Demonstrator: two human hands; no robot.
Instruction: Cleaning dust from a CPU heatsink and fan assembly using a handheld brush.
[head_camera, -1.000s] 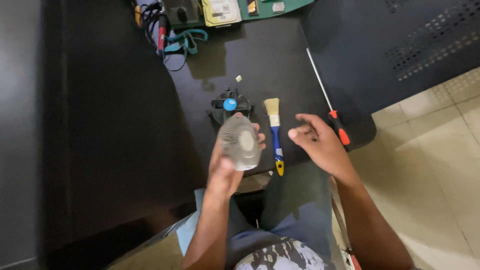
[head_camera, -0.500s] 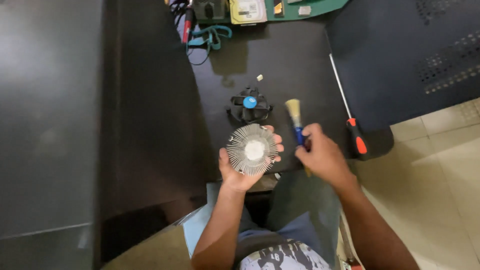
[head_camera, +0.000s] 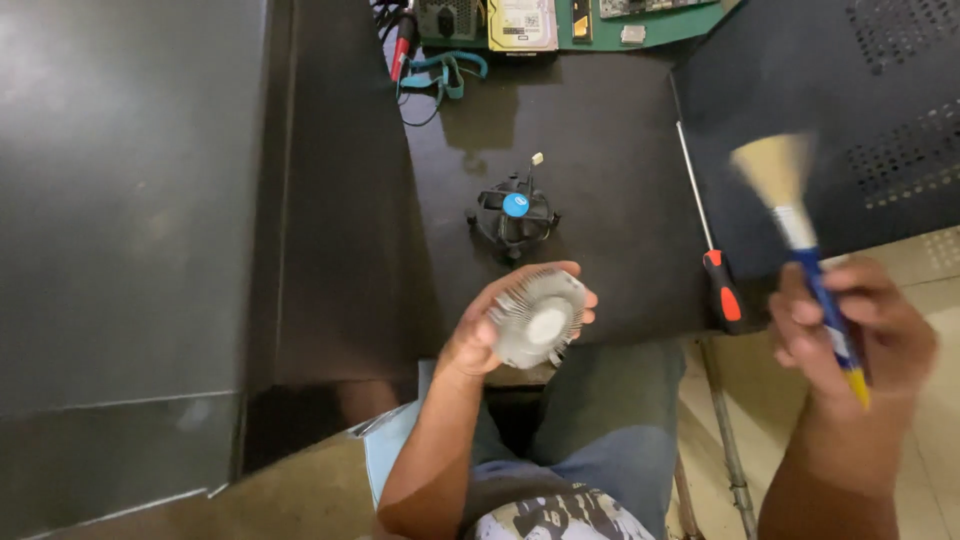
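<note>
My left hand (head_camera: 478, 335) grips a round silver finned heatsink (head_camera: 538, 320) over the near edge of the dark table (head_camera: 600, 150), its flat centre facing up. My right hand (head_camera: 850, 330) is lifted off to the right and holds a paintbrush (head_camera: 800, 235) with a blue and yellow handle, its pale bristles pointing up and blurred. A black cooler fan (head_camera: 514, 213) with a blue centre cap lies on the table just beyond the heatsink.
A long screwdriver (head_camera: 705, 225) with a red and black handle lies on the table's right side. Cables, a teal strap (head_camera: 440, 72) and circuit boards (head_camera: 520, 22) sit at the far edge. A dark metal case (head_camera: 850, 100) stands at the right, a grey panel at the left.
My right hand has picked the brush up off the table and raised it to the right. The left hand still holds the heatsink, now turned face up.
</note>
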